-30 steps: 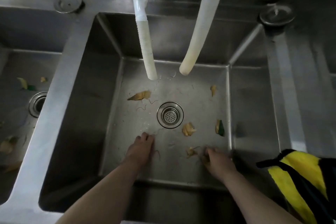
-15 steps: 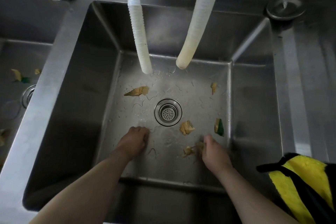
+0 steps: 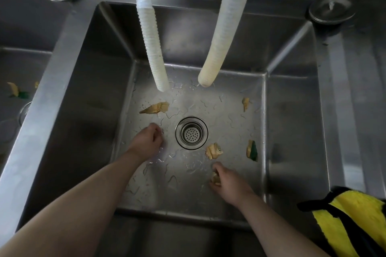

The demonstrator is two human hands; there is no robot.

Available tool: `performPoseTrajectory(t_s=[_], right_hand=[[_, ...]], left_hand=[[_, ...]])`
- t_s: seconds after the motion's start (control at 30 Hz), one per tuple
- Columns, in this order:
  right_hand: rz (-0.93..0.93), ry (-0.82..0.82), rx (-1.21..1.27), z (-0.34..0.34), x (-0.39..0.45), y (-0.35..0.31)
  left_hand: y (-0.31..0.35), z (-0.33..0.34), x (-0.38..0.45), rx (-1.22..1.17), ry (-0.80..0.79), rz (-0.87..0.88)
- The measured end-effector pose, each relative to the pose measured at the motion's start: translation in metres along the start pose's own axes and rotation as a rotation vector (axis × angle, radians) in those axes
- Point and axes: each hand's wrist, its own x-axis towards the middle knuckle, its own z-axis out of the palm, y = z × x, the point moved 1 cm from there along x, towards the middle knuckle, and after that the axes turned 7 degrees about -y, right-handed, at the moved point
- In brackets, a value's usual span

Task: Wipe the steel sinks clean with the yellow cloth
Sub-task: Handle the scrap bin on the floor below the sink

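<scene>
Both hands down on sink (image 3: 87, 110) floor, clearing scraps ahead of wiping. Right hand (image 3: 226, 182) pinches a yellow scrap (image 3: 214, 178). Left hand (image 3: 148, 142) curled beside drain (image 3: 191, 132); cannot tell if it holds anything. Cloth (image 3: 353, 221) lies unused on right rim, likely parked until debris is out.

We see two bare forearms, no sleeves in view. Left hand (image 3: 147, 141) and right hand (image 3: 226, 181) bare, no gloves. We spot no rings, watch or bands on wrists. Fingers short, nails too small to make out.
</scene>
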Motion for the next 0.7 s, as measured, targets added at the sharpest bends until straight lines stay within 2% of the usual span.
performPoseTrajectory(t_s=[0.2, 0.3, 0.47, 0.7], right_hand=[[0.093, -0.008, 0.039, 0.013, 0.005, 0.006], [0.120, 0.001, 0.096, 0.013, 0.007, 0.009], [0.198, 0.040, 0.231, 0.003, 0.008, 0.007], [0.198, 0.130, 0.270, -0.007, 0.010, -0.007]], left_hand=[[0.011, -0.006, 0.026, 0.095, 0.104, -0.025], [0.014, -0.006, 0.036, 0.125, 0.103, -0.039], [0.007, -0.012, 0.049, 0.125, 0.063, 0.053], [0.001, -0.019, 0.055, 0.167, 0.083, 0.096]])
